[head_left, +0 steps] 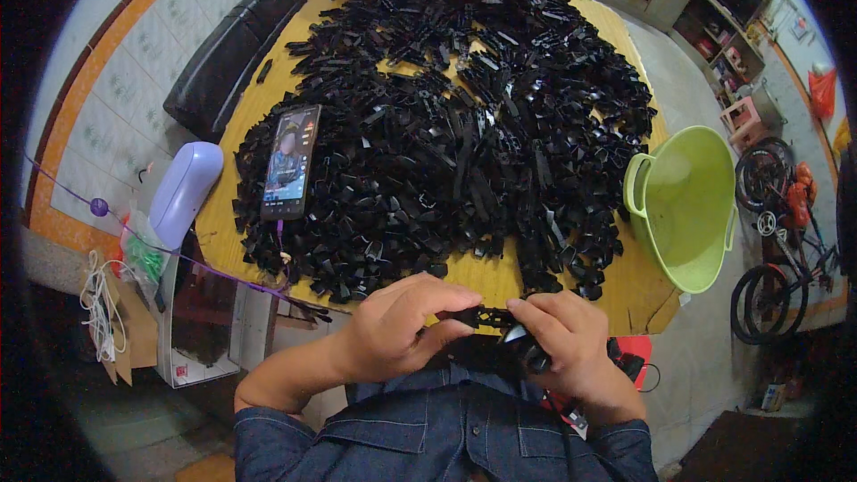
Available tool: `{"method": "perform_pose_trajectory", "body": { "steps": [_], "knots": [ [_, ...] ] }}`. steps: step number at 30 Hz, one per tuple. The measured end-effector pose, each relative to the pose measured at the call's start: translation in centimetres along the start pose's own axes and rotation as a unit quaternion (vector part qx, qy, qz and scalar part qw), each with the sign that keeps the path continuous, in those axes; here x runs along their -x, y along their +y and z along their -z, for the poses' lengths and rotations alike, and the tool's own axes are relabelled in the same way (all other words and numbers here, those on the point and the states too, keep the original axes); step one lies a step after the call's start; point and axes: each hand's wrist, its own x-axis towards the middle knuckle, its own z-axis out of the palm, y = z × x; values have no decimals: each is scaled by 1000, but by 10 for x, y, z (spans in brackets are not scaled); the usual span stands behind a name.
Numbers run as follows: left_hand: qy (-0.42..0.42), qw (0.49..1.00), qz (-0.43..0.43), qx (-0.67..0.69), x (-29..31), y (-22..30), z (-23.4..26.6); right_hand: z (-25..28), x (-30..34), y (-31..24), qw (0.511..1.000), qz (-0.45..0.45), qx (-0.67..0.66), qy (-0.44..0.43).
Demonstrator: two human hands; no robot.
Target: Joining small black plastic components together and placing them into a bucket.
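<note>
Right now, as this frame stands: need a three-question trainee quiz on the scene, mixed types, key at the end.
1. Multiple choice: where is the green basin relative to the black pile?
a) beyond its far end
b) on the person's left
c) on the person's right

2. True or false: the phone lies screen up on the pile.

3. Fill in: the left hand pinches a small part coloured ____.

Key:
1. c, at the table's right edge.
2. True; its screen is lit.
3. Black.
</note>
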Motion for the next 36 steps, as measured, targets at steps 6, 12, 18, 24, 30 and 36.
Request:
{"method": "perform_pose_trajectory", "body": {
  "steps": [6,12,18,24,30,36],
  "knots": [
    [-82,981,-94,-150,4,-6,-2,-9,4,0,995,40,80,48],
    [-10,938,158,307,4,-7,-21,-33,12,-12,994,85,64,34],
    [-48,762,324,559,10,2,-54,-42,20,-22,990,113,40,68],
    [84,991,96,-37,-15,-34,-28,35,12,32,962,-39,225,152],
    [6,920,58,-386,-27,-48,-42,97,25,105,856,-374,341,108],
    [-13,900,60,-431,-23,-61,-54,59,8,90,869,-189,406,212]
  ]
}}
